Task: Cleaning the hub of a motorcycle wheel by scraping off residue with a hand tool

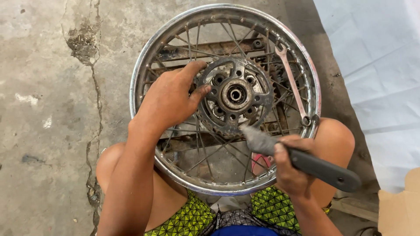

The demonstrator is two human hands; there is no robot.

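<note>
A spoked motorcycle wheel with a chrome rim (pixel 144 57) lies flat between my knees. At its centre sits a dirty toothed sprocket (pixel 262 85) bolted round the hub (pixel 235 94). My left hand (pixel 170 98) rests on the left side of the sprocket, thumb and fingers gripping its edge. My right hand (pixel 288 168) is closed round the dark handle of a brush (pixel 321 168), whose grey bristle end touches the sprocket's lower right teeth.
A long combination wrench (pixel 292 83) lies across the spokes at the right. Rusty metal bars (pixel 210 48) support the wheel from below. Cracked concrete floor (pixel 52 109) spreads to the left; a white sheet (pixel 376 78) and cardboard corner (pixel 400 209) lie right.
</note>
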